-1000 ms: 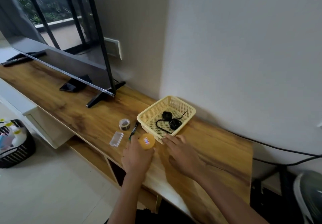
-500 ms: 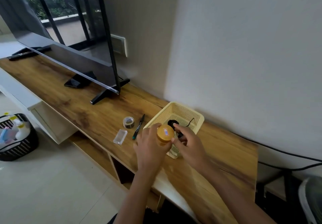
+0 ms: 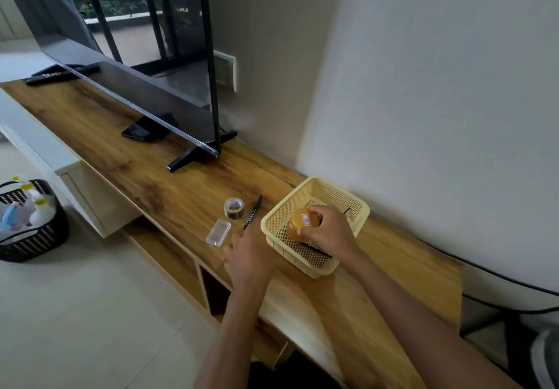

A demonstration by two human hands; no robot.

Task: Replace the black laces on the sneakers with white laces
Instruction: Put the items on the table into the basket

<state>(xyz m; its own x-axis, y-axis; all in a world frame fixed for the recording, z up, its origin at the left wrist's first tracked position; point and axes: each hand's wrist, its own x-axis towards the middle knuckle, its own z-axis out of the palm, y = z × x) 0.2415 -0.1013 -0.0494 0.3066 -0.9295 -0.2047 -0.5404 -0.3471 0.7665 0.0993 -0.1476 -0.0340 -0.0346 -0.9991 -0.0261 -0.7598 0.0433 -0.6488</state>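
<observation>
Now, head view: wooden counter, yellow mesh basket at the wall end.
Basket contents: black lace on the bottom; round orange tub within the walls.
Right hand: curled round the tub.
Left hand: relaxed, empty, beside the basket, near a black marker.
Black floor basket: holds bottles.
</observation>
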